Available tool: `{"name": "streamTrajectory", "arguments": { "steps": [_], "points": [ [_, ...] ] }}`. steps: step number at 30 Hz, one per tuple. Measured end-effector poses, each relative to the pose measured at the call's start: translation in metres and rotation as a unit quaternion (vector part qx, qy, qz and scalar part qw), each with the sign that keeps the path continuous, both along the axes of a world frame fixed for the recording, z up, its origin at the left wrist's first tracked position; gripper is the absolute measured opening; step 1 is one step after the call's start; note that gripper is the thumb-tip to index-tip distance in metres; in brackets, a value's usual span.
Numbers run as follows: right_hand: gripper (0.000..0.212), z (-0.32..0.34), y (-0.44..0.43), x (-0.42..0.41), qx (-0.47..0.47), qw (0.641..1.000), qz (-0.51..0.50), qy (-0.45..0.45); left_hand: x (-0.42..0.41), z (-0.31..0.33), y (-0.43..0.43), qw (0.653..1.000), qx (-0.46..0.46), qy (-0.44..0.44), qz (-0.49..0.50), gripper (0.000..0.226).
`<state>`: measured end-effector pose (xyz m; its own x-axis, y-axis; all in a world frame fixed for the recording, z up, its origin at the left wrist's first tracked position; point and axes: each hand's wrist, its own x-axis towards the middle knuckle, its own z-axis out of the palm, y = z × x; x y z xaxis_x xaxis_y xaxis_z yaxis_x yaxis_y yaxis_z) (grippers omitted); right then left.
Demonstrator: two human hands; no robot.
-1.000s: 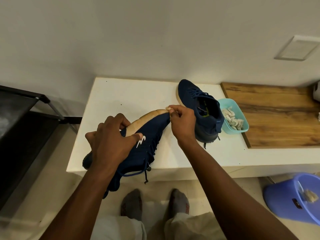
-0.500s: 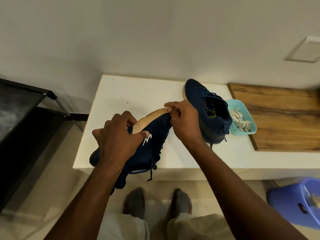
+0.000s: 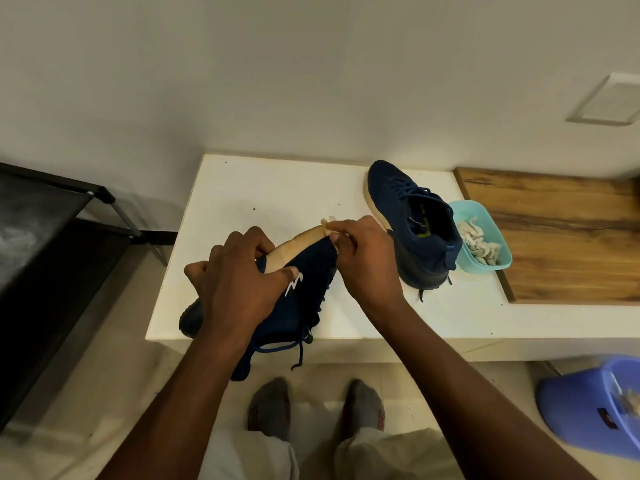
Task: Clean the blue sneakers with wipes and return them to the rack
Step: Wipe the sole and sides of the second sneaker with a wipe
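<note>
My left hand (image 3: 239,278) grips a dark blue sneaker (image 3: 304,289) turned on its side over the front edge of the white table (image 3: 263,192), its pale sole facing up. My right hand (image 3: 367,258) pinches a small white wipe (image 3: 327,226) against the toe end of that sole. The second blue sneaker (image 3: 412,216) stands upright on the table just behind my right hand. A teal tub (image 3: 498,251) holding several used-looking wipes sits right of it.
A black shoe rack (image 3: 41,244) stands at the left on the floor. A wooden board (image 3: 568,237) covers the table's right part. A blue bucket (image 3: 588,407) sits on the floor at lower right. My socked feet show below the table.
The view has shifted slightly. My right hand with the wipe stays at the toe end of the sole, with only small movement; my left hand keeps its grip on the sneaker.
</note>
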<state>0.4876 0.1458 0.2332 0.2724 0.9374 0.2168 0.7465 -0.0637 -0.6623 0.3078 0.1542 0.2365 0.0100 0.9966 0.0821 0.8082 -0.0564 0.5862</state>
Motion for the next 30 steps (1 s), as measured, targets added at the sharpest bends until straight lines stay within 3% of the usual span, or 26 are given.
{"name": "streamTrajectory", "arguments": {
  "steps": [6, 13, 18, 20, 26, 28, 30],
  "points": [
    [0.019, 0.001, 0.008, 0.007, 0.031, 0.998, -0.003, 0.045, -0.001, 0.001, 0.002, 1.0, -0.003, -0.01, -0.008, 0.037],
    [0.024, -0.004, 0.005, -0.011, 0.066, 0.997, 0.025, -0.034, 0.0, -0.002, 0.0, 1.0, 0.012, 0.001, -0.002, 0.036],
    [0.029, -0.007, -0.013, -0.03, 0.058, 0.985, 0.128, -0.097, -0.001, -0.002, 0.004, 1.0, 0.009, -0.017, -0.001, 0.032],
    [0.028, -0.003, -0.002, -0.022, 0.071, 0.984, 0.121, -0.109, -0.001, -0.001, 0.004, 1.0, 0.004, -0.02, -0.004, 0.033],
    [0.022, -0.024, 0.019, 0.041, -0.007, 0.998, -0.059, 0.005, -0.001, -0.001, 0.002, 1.0, 0.0, 0.001, -0.009, 0.038],
    [0.022, -0.016, 0.015, 0.027, 0.018, 0.999, -0.042, 0.005, -0.001, -0.002, 0.004, 1.0, 0.003, 0.0, -0.01, 0.037],
    [0.021, -0.004, 0.012, -0.003, 0.065, 0.997, 0.046, -0.007, -0.002, -0.003, 0.004, 1.0, 0.003, -0.01, -0.01, 0.035]
  ]
}}
